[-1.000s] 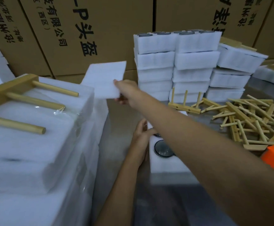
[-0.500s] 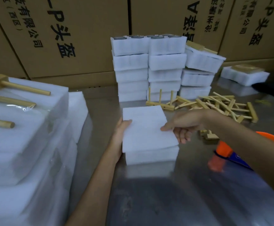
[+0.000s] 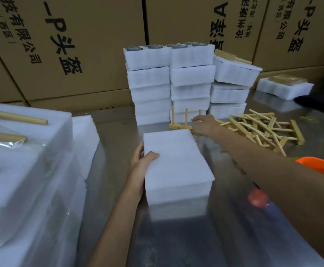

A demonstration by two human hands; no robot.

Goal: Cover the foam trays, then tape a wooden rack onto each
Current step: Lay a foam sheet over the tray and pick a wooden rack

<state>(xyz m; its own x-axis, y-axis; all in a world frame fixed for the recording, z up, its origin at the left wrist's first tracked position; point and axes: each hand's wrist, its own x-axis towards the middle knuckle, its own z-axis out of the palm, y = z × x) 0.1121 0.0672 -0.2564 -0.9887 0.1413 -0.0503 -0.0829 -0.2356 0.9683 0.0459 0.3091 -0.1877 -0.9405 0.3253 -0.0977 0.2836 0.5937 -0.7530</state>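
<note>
A white foam tray point(image 3: 176, 170) with a white foam cover sheet on top lies on the metal table point(image 3: 195, 241) in front of me. My left hand point(image 3: 140, 162) grips its left side, thumb on top of the cover. Just behind the tray, a small wooden rack point(image 3: 179, 126) stands with three pegs pointing up. My right hand point(image 3: 204, 125) reaches over the tray's far corner and closes on the rack's right end.
A loose pile of wooden racks point(image 3: 263, 130) lies at the right. Stacks of foam trays point(image 3: 168, 83) stand behind, against cardboard boxes point(image 3: 80, 45). Finished trays with racks point(image 3: 22, 170) are piled at the left. An orange tape dispenser point(image 3: 323, 167) sits under my right forearm.
My right hand brought the cover sheet from the left, laid it on the tray, then moved back to the standing rack. My left hand stayed at the tray's left side.
</note>
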